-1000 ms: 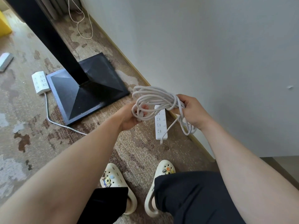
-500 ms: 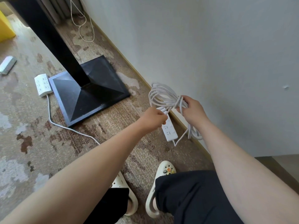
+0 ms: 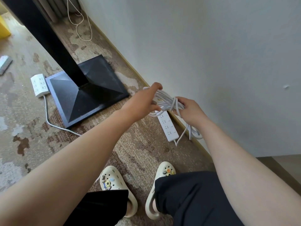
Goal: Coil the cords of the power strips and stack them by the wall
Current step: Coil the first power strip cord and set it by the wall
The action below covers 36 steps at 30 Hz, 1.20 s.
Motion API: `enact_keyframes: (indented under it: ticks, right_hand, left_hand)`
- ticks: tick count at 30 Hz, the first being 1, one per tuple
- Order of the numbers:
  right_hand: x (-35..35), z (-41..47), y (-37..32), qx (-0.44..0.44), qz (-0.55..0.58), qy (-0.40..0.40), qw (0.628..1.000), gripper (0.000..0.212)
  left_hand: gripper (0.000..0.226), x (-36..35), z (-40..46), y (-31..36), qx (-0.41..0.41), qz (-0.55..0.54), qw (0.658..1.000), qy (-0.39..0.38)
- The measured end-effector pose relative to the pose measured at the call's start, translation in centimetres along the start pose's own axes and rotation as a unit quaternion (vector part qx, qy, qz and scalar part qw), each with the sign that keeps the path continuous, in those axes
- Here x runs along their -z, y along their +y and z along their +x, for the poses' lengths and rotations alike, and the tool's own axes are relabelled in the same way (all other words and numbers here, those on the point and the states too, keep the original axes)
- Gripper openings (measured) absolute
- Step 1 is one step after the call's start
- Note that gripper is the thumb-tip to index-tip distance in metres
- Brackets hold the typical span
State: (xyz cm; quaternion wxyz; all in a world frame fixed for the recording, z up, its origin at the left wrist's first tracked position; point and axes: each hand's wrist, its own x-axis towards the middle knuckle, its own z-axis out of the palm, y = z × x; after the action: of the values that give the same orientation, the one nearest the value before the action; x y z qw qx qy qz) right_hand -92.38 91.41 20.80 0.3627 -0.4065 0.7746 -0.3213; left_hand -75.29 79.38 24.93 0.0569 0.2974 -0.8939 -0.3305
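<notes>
Your left hand (image 3: 147, 99) has gone from clutching the near side of the bundle to reaching over its far side, fingers stretched across the top of the white coiled cord (image 3: 167, 103) and touching it rather than gripping. Your right hand (image 3: 189, 110) keeps its grasp, fingers curled round the middle of the coil where the loops are gathered. The power strip (image 3: 167, 126) hangs just under the bundle at about 6 o'clock from it, its tail of cord looping down toward the yellow baseboard (image 3: 130, 66).

Compared with a second ago, the whole bundle has travelled from in front of your knees toward the wall (image 3: 211, 46), at 1 o'clock from your feet, and it now sits lower, close to the carpet (image 3: 97, 144) edge. Half a second ago your left hand was holding the strip's upper end; that hold is gone. I read this as the set-down beginning: the coil looks finished, and your left hand seems to be steadying the loops so they don't spring apart as you lower them.

One strip is nearly placed. A second power strip (image 3: 39, 85) lies uncoiled at 10 o'clock, touching the black stand base (image 3: 84, 95), its cord (image 3: 47, 116) trailing loose over the carpet, so that one is not yet done.
</notes>
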Motion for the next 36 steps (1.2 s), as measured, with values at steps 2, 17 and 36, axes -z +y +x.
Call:
enact_keyframes:
  ticks: [2,17,36]
  right_hand:
    - [0.1,-0.2,0.0,0.006,0.012,-0.020,1.000,0.024]
    - [0.9,0.0,0.1,-0.031,0.075,-0.059,0.995,0.035]
    - [1.8,-1.3,-1.1,-0.044,0.275,-0.148,0.949,0.050]
  left_hand:
    - [0.076,0.5,0.2,-0.2,-0.019,0.053,0.998,0.005]
    - [0.022,0.8,0.5,-2.2,0.059,-0.181,0.976,-0.104]
    - [0.030,0.7,0.9,-1.8,0.068,-0.212,0.973,-0.053]
